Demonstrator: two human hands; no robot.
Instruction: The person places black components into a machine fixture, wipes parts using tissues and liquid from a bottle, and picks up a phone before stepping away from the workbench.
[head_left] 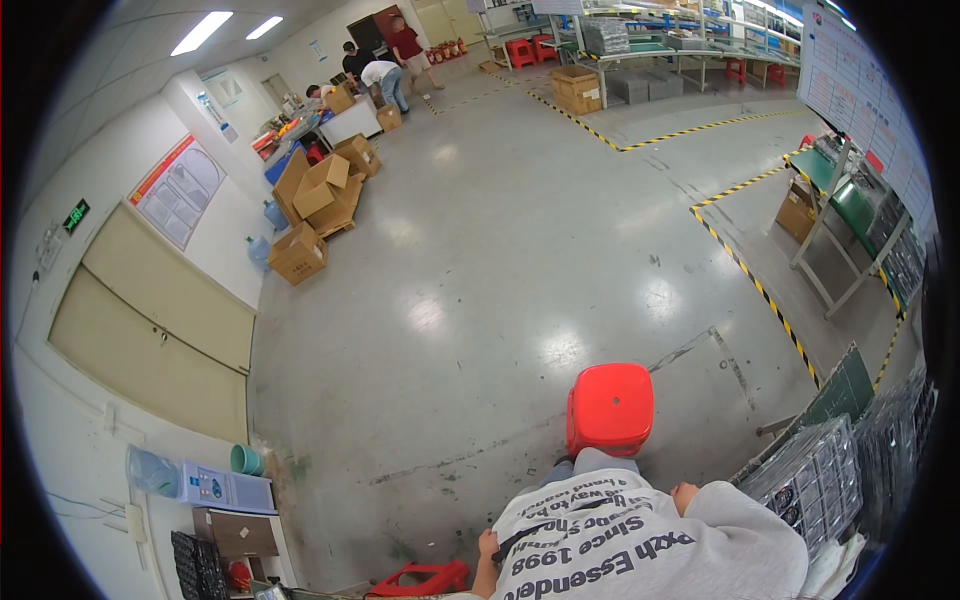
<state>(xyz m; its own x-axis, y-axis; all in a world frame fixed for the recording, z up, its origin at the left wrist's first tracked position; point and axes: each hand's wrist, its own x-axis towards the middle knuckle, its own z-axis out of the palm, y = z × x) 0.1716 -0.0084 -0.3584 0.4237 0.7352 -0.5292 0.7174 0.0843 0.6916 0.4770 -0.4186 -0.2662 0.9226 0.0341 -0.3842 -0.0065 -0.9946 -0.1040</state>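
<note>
My left hand [488, 545] is beside the hem of my light grey printed sweatshirt [620, 540], close to a dark strap [522, 538] that runs across the cloth. Whether its fingers grip the strap or only touch it is too small to make out. On the other side, my right hand [685, 497] shows just past the cuff of its sleeve, low by my lap. Its fingers look bent, but most of the hand is hidden. Directly in front of my knees stands a red plastic stool [612, 405].
Clear plastic trays [815, 480] are stacked at my right, beside a green board [850, 390]. A second red stool [420, 578] is near my left. Cardboard boxes [325, 190] lie along the left wall. Several people [385, 75] are at the far end.
</note>
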